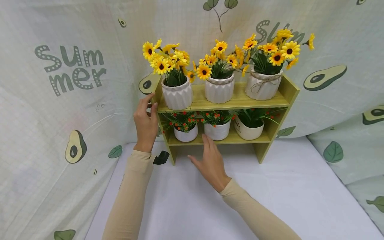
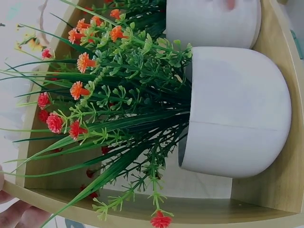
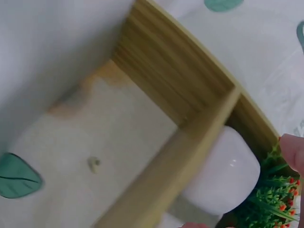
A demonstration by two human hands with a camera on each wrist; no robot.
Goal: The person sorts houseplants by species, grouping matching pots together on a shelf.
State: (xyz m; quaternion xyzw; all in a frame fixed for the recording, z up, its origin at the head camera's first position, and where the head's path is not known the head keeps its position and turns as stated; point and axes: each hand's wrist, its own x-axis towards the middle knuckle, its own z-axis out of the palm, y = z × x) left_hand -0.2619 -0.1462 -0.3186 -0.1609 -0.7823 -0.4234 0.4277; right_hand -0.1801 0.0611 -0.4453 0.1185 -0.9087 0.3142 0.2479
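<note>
fingers of the left hand [image 1: 146, 122] are curling round the top left corner of the wooden shelf [image 1: 237, 100], while the right hand [image 1: 211, 162] is reaching with straight, relaxed fingers toward the front edge of its lower board. the shelf is standing at the back edge of the white table [image 1: 288, 186]. it is probably stiff but top-heavy, carrying 6 breakable flower pots [image 1: 219, 89], so both side panels seem the safest hold. the wrist views are showing only close-up fragments.

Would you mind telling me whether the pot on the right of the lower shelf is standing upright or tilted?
Tilted. The lower right pot leans left on the lower shelf, while the middle pot beside it stands straight.
</note>
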